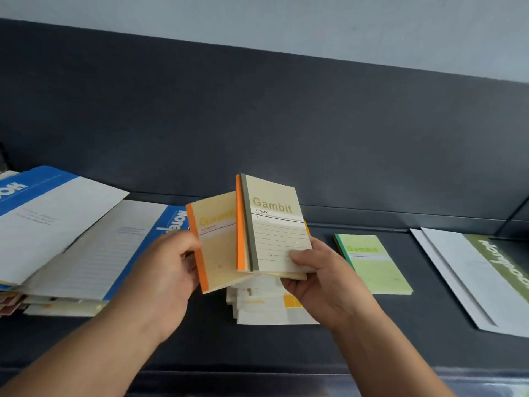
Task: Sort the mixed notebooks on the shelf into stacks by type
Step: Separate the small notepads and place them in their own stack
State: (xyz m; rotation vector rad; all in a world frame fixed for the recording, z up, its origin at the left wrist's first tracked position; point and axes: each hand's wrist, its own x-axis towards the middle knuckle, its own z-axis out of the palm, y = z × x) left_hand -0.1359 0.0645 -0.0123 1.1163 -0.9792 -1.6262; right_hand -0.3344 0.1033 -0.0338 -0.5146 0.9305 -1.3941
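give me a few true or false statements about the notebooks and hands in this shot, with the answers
1. The right hand holds a grey-spined Gambit notebook upright. True.
2. The left hand is empty. False: it grips an orange-spined notebook.
3. The green notebook lies flat on the shelf, touched by neither hand. True.
4. The large blue-and-white notebooks lie to the right of the hands. False: they lie to the left.
5. A pile of small notebooks lies on the shelf below the hands. True.
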